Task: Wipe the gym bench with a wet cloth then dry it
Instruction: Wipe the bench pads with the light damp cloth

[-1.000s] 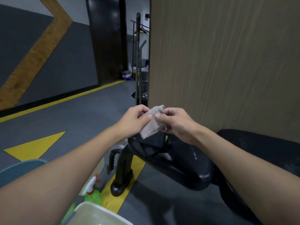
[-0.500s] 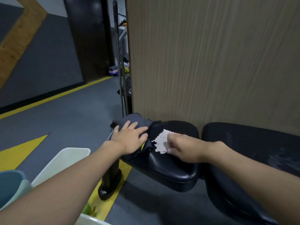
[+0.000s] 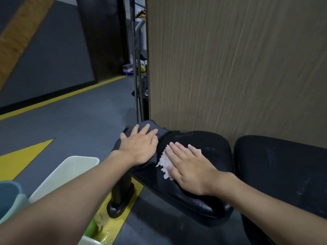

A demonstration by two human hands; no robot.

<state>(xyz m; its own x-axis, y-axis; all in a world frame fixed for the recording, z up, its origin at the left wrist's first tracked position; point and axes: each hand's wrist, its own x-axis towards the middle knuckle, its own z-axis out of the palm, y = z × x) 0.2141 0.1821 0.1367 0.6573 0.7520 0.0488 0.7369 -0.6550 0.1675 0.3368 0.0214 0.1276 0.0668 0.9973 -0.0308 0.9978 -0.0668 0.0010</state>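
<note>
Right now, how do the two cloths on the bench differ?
The dark cloth is larger and drapes over the end of the seat pad; the pale cloth is smaller, ragged-edged and flat on top. The left hand presses the dark cloth, the right hand the pale cloth. Both lie under flat fingers.

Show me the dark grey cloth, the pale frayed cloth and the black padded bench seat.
Dark grey cloth [image 3: 154,123]: head view, far corner of the fabric.
Pale frayed cloth [image 3: 163,161]: head view, its ragged left edge.
Black padded bench seat [image 3: 212,144]: head view, bare top surface.
</note>
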